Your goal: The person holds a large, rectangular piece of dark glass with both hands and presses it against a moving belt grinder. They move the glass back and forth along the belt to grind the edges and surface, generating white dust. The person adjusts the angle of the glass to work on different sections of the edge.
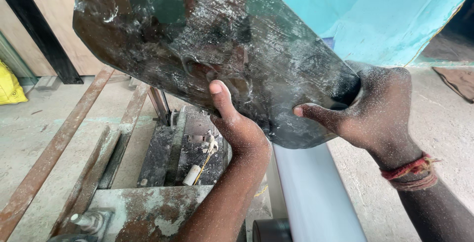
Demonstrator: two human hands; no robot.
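At the top and centre of the view, a large dark metal plate (207,39), scratched and dusted with white powder, is held up tilted above a rusty machine frame (148,207). Its lower edge is gripped from both sides. The left hand (237,123) is pressed against the plate's near face from below, the thumb (219,96) laid flat on the metal and pointing upward; the other fingers of this hand are hidden behind the plate, so their closing cannot be seen in full. The right hand (375,108) is closed on the plate's lower right corner, with its thumb (316,113) stretched along the underside edge and the rest wrapped round the back. Both hands are covered in fine pale dust. A red thread band (410,170) is worn on the right wrist.

Just beneath the plate, between the two forearms, a smooth pale grey roller (316,197) is seen running toward the bottom edge. To the left of it, a threaded rod (175,148) and a small white part with yellow wire (195,173) lie within the machine. Rusted steel bars (59,148) slant across the concrete floor (29,133) further left. A yellow bag (10,86) is seen at the far left edge, a turquoise wall (395,15) at the upper right.
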